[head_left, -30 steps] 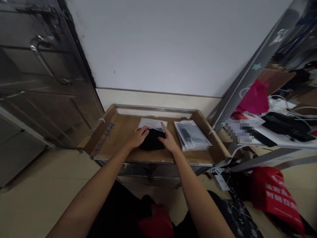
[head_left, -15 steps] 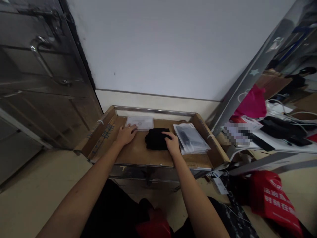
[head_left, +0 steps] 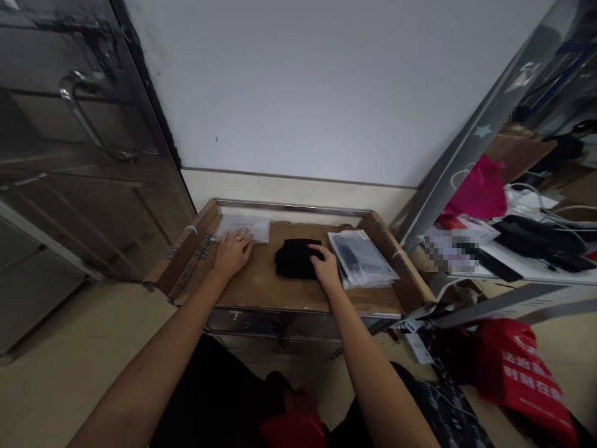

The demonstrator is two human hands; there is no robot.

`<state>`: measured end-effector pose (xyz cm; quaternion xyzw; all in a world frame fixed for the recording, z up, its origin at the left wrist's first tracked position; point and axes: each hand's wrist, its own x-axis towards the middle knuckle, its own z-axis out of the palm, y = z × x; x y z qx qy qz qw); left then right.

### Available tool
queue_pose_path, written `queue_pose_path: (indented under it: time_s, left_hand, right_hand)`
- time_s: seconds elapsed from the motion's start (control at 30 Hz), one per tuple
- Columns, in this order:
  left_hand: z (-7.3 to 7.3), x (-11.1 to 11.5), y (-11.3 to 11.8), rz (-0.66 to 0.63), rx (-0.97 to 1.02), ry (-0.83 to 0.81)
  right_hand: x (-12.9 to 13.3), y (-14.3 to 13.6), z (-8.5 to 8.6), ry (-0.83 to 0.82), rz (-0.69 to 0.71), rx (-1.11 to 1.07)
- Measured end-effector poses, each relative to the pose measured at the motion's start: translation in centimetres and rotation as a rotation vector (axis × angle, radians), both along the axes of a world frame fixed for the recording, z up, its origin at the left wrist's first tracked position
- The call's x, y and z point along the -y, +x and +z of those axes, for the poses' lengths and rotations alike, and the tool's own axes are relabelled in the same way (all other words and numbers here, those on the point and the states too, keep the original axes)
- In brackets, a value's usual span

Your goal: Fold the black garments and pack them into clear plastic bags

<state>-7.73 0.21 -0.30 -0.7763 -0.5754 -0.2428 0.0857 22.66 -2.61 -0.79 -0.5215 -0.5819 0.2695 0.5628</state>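
Observation:
My left hand (head_left: 233,252) lies over the near edge of a flat clear plastic bag (head_left: 254,227) at the left back of the cardboard surface. Its fingers rest on the bag, slightly bent. A folded black cloth item (head_left: 295,260) sits in the middle of the cardboard. My right hand (head_left: 326,269) rests at its right edge, with thumb and forefinger apart on the fabric; the other fingers are mostly hidden. Just right of that hand is a stack of clear plastic bags (head_left: 368,261) with something dark inside.
The cardboard-lined surface (head_left: 265,289) has raised sides left and right. Behind it stands a white wall (head_left: 298,93), and a metal door (head_left: 69,155) is at left. A cluttered white table (head_left: 550,280) and a red bag (head_left: 522,373) are at right. Another person is in the background.
The clear plastic bag has slid left under my left hand, whose fingers have bent inward a little. My right hand and the black cloth item have stayed in place.

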Motion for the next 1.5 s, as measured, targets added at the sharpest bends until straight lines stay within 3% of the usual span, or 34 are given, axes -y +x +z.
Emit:
queue_pose_path:
  time_s: [0.07,0.17,0.27,0.33,0.4,0.53,0.63,0.77,0.9,1.1,1.2,1.3,1.4,1.5]
  left_hand:
    - [-0.1,0.2,1.3,-0.025,0.003,-0.084]
    - [-0.4,0.0,2.5,0.059,0.03,-0.144]
    - [-0.4,0.0,2.8,0.107,0.063,-0.123]
    - [0.0,0.4,3.0,0.072,0.1,-0.069]
    - [0.6,1.3,3.4,-0.054,0.132,-0.005]
    - [1.3,3.4,6.0,-0.431,0.145,0.021]
    - [1.2,3.9,8.4,-0.557,0.15,0.0]
    - [0.8,3.4,9.9,-0.514,0.149,-0.02]
    - [0.7,3.2,9.8,-0.461,0.14,-0.021]
    - [-0.1,3.8,9.6,-0.321,0.326,-0.032]
    - [1.0,3.4,9.1,-0.157,0.564,-0.013]
    - [3.7,2.1,7.5,-0.024,0.69,-0.042]
    - [5.6,1.1,5.0,0.027,0.574,-0.166]
    - [5.0,1.5,3.2,0.069,0.387,-0.326]
  right_hand:
    - [0.0,0.0,0.3,-0.039,0.031,-0.051]
    - [0.1,0.2,0.6,-0.081,0.065,-0.126]
    - [0.0,0.4,0.4,-0.075,0.093,-0.206]
    - [-0.1,0.5,0.1,-0.083,0.103,-0.245]
    - [-0.2,0.4,-0.1,-0.103,0.11,-0.257]
    - [-0.3,0.0,-0.2,-0.11,0.168,-0.278]
    - [0.0,-0.2,0.0,-0.14,0.216,-0.308]
    - [0.3,-0.3,0.3,-0.165,0.218,-0.285]
    - [0.2,-0.3,0.2,-0.138,0.244,-0.28]
    - [-0.2,-0.7,-0.9,-0.017,0.247,-0.175]
    - [-0.1,-0.7,-1.6,-0.024,0.197,-0.136]
    - [0.0,-0.1,-1.4,-0.014,0.107,-0.052]
    - [-0.1,0.9,0.5,0.049,0.066,0.145]
    - [0.3,1.0,3.1,0.106,0.068,0.376]
